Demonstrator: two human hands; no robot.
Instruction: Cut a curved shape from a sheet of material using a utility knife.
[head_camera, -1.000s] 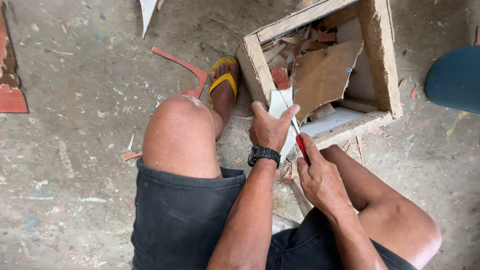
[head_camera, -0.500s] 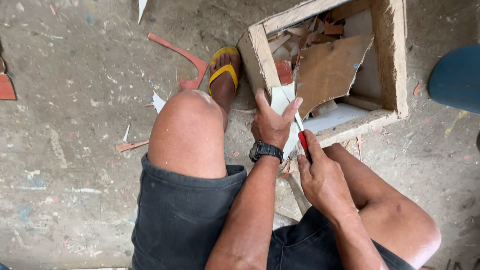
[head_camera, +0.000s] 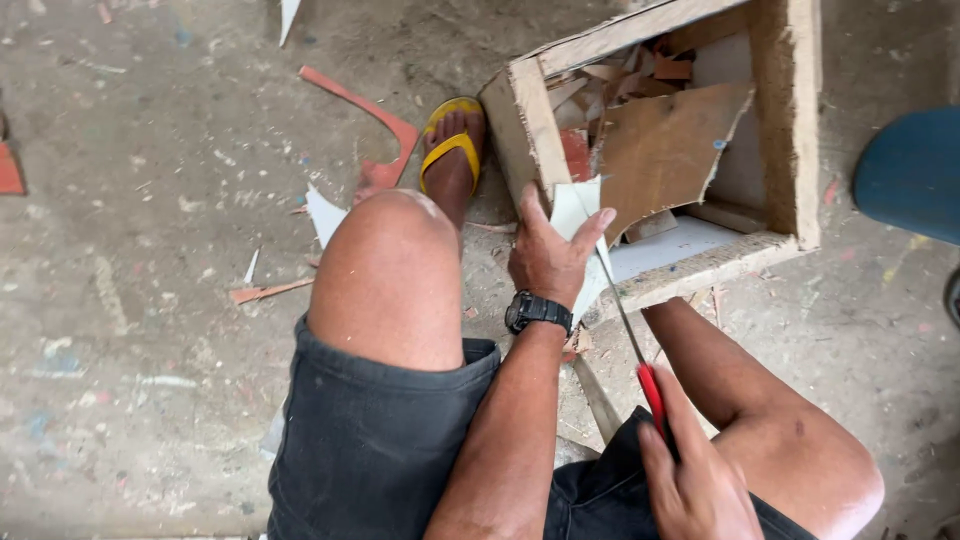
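Fingers (head_camera: 590, 225) of the left hand (head_camera: 548, 258) pinch the pale tile piece (head_camera: 578, 205) from beneath

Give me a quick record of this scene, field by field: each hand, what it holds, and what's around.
Left hand: grips a pale tile piece
Right hand: holds a red-handled cutter, its thin shaft reaching the tile piece
Wrist: black watch on the left
Box: wooden box holding broken scraps
Floor: orange curved offcut, yellow sandal
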